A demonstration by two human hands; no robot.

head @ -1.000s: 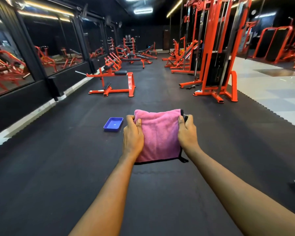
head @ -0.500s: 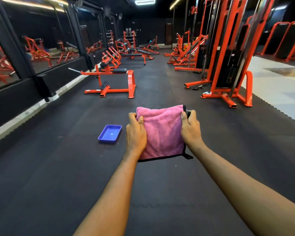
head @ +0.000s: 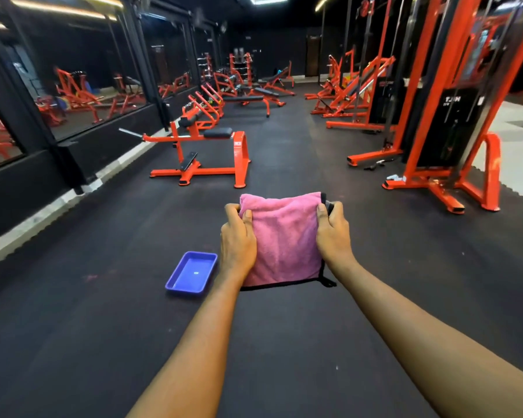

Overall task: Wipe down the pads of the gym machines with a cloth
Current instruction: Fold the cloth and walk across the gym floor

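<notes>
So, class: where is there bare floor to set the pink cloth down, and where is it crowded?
Bare floor runs down the middle aisle, between the orange bench machine and the cable tower. More surrounds the blue tray and lies under the cloth. Crowded: machines along the mirror wall and far end.

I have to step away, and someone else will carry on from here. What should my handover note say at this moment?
Hands: the left hand grips the left edge of the folded pink cloth, and the right hand grips its right edge.
Things: the cloth is held out in front, above the floor. A blue tray lies on the floor by the left hand. The nearest orange machine, with its black pad, stands ahead to the left.
Done: the cloth is in hand.
Left: no pad is being touched, so walk to a machine and start wiping.
</notes>
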